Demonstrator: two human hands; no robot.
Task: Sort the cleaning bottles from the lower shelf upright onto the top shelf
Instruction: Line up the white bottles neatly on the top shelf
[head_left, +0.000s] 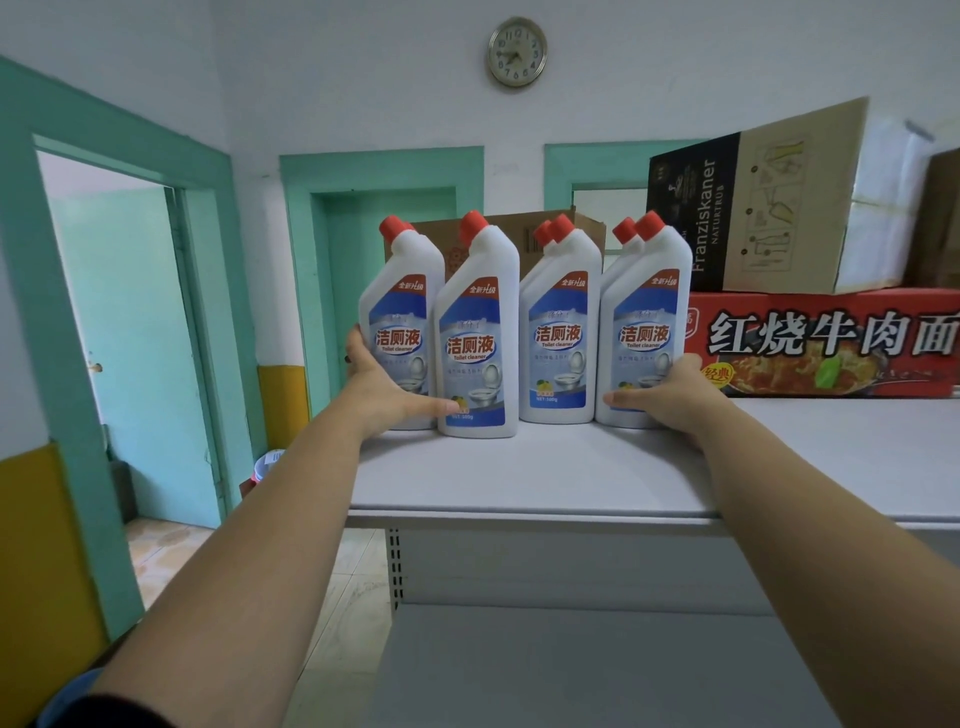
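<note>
Head view: grey shelf, teal doors; left fingers and right fingers clasp bottles.

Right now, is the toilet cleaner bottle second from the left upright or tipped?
Upright: the toilet cleaner bottle stands on its base on the top shelf, red cap uppermost.

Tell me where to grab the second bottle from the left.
Take the second bottle by its tapered shoulder just under the red cap, coming from the front. It stands upright, forward of the row; lower down the leftmost bottle crowds one side and the left hand has its thumb across its base.
</note>
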